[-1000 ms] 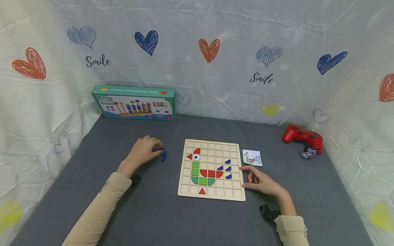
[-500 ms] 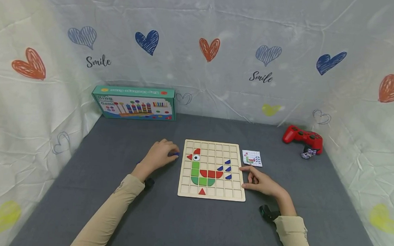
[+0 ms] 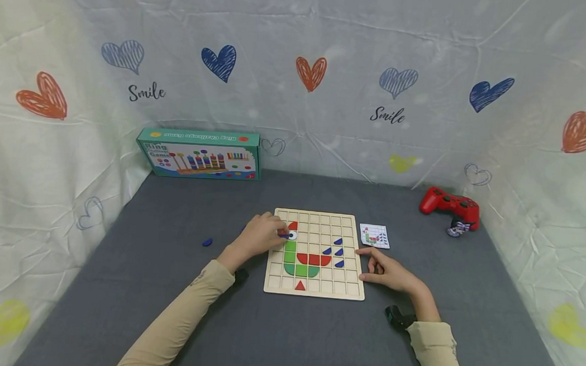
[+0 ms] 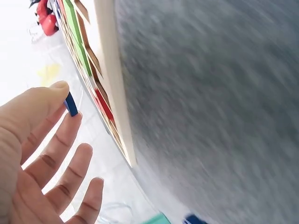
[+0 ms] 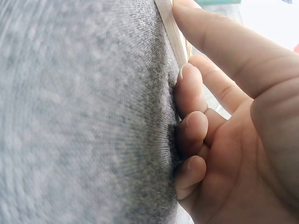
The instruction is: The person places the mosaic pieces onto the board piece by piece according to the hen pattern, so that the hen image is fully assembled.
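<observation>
My left hand (image 3: 261,236) is over the left side of the wooden grid board (image 3: 316,296), near the white eye piece (image 3: 292,235). Its thumb and fingertips pinch a small blue half-round piece (image 4: 71,104); in the left wrist view the other fingers are spread apart. Red, green and blue pieces form a bird-like figure on the board, including a red triangle (image 3: 300,286) near the bottom. At the board's right edge, the thumb and index fingertip of my right hand (image 3: 390,271) touch the rim. Its other fingers bend loosely toward the cloth.
One blue piece (image 3: 207,242) lies on the grey cloth left of the board, and another is mostly hidden behind my left hand. A small pattern card (image 3: 374,236) lies right of the board. Farther back are a green game box (image 3: 199,155) and a red game controller (image 3: 450,204).
My left hand has moved right from the loose blue pieces to above the board, carrying one blue piece. A blue piece left behind now shows on the cloth. The right hand keeps its place.
</observation>
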`<state>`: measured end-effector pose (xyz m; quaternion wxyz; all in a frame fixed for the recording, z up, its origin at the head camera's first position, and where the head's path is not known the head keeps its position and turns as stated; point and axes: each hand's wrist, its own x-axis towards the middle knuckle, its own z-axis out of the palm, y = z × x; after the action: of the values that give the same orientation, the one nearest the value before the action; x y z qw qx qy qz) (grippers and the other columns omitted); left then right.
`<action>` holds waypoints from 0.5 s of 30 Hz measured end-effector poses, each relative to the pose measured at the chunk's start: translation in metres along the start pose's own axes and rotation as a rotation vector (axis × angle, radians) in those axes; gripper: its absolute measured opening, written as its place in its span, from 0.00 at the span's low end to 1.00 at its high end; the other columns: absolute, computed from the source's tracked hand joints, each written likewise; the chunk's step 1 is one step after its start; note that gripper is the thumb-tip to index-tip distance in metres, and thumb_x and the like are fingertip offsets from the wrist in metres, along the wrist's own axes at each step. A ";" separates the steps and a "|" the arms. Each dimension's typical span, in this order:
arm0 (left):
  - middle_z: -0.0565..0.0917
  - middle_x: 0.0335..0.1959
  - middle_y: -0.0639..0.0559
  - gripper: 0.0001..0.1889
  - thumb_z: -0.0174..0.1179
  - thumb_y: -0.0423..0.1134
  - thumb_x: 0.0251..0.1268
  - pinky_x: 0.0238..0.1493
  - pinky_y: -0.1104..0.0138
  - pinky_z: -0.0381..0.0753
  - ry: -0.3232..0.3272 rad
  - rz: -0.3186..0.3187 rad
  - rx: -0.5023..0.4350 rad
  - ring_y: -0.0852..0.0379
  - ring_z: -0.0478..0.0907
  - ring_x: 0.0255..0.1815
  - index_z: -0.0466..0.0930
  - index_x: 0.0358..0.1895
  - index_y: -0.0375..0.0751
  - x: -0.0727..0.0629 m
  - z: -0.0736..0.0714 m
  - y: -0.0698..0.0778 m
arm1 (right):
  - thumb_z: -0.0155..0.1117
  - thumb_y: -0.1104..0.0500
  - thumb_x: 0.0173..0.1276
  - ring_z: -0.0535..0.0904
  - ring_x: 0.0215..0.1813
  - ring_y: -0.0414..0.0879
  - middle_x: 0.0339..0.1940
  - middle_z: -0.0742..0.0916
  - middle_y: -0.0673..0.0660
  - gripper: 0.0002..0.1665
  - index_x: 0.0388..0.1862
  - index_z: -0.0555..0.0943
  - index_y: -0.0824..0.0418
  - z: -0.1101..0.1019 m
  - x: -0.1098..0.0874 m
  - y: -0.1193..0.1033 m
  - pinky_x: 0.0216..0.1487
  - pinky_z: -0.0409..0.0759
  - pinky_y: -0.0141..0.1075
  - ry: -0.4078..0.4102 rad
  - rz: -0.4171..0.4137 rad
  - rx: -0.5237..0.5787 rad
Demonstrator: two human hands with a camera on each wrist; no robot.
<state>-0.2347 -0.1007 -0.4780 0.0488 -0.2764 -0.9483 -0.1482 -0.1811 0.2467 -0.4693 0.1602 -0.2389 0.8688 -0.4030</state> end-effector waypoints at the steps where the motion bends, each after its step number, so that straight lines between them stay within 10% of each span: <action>1: 0.82 0.35 0.58 0.07 0.66 0.45 0.54 0.40 0.59 0.71 -0.005 0.006 -0.001 0.57 0.71 0.37 0.85 0.37 0.52 0.002 0.001 0.002 | 0.67 0.61 0.59 0.63 0.24 0.40 0.28 0.74 0.58 0.31 0.60 0.68 0.65 0.000 0.000 0.000 0.24 0.61 0.28 -0.004 0.003 0.000; 15: 0.81 0.39 0.61 0.06 0.64 0.47 0.58 0.43 0.60 0.72 -0.074 0.098 0.021 0.58 0.71 0.40 0.84 0.39 0.58 0.022 0.010 0.030 | 0.66 0.58 0.60 0.63 0.24 0.39 0.29 0.74 0.59 0.32 0.63 0.67 0.60 0.005 0.007 0.031 0.24 0.61 0.29 -0.003 0.003 -0.035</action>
<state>-0.2367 -0.0621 -0.4762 0.0239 -0.3274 -0.9362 -0.1253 -0.1936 0.2570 -0.4972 0.1581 -0.2410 0.8759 -0.3870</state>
